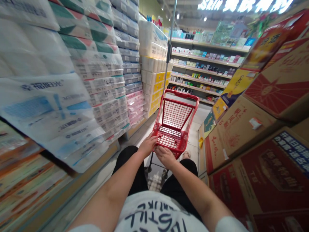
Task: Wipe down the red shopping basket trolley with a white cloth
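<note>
A red plastic shopping cart (177, 112) with a grid-like basket stands right in front of my legs. On its near edge, toward the left corner, rests my left hand (148, 145), with the fingers curled over the rim. Close beside it, my right hand (165, 155) is wrapped on the same near edge. Nothing else shows in either hand. The basket's grid back and floor are bare where visible. Below it, dark wheels show between my knees.
Tall stacks of wrapped paper packs (94, 64) line the left on low pallets. Stacked cardboard cartons (231, 132) crowd the right side. Shelves of small boxed goods (205, 58) stand at the far end. A thin upright pole (170, 38) rises at the aisle's left. Pale floor tiles run between.
</note>
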`<state>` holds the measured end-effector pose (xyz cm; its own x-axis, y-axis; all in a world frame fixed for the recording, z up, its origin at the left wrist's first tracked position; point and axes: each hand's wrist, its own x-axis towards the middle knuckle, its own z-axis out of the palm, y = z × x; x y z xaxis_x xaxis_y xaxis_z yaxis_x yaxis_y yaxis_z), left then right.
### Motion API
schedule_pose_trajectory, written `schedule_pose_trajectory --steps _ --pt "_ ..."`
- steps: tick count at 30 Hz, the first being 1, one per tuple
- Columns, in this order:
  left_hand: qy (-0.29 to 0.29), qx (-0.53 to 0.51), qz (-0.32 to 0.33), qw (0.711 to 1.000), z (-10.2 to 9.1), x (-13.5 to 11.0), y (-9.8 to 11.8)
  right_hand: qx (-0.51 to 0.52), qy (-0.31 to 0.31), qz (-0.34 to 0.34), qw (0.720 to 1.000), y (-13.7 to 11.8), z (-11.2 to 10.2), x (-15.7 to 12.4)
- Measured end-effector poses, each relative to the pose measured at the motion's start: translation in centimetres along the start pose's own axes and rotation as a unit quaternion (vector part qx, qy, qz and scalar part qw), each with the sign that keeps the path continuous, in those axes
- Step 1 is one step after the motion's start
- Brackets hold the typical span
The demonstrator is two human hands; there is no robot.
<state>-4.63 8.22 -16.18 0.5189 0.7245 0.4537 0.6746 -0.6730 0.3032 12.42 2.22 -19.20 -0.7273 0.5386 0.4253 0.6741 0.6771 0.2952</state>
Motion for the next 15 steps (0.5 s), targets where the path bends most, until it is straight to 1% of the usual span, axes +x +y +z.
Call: schedule_pose_trajectory --steps 3,5,7,10,13,15 --pt "0.008 0.003 0.003 1.0 0.4 0.3 0.0 0.007 -0.018 0.004 1.0 0.0 0.2 -0.3" --pt "0.005 0.007 0.003 1.0 0.4 0.4 0.1 0.0 -0.011 0.023 1.0 -0.1 0.1 -0.6" --pt "-0.001 0.009 0.003 1.0 0.3 0.6 0.3 -0.006 -0.02 0.04 0.999 -0.1 0.0 -0.8" --pt "-0.009 0.014 0.008 1.0 0.1 0.7 0.5 -0.003 -0.051 0.031 0.998 -0.3 -0.1 -1.0" --pt "-0.019 0.031 0.008 0.999 -0.1 0.8 0.5 -0.005 -0.047 0.045 0.998 -0.2 -0.2 -1.3" --pt "-0.019 0.049 0.002 0.999 0.0 0.8 0.5 -0.001 -0.057 0.052 0.997 -0.1 -0.1 -1.5"
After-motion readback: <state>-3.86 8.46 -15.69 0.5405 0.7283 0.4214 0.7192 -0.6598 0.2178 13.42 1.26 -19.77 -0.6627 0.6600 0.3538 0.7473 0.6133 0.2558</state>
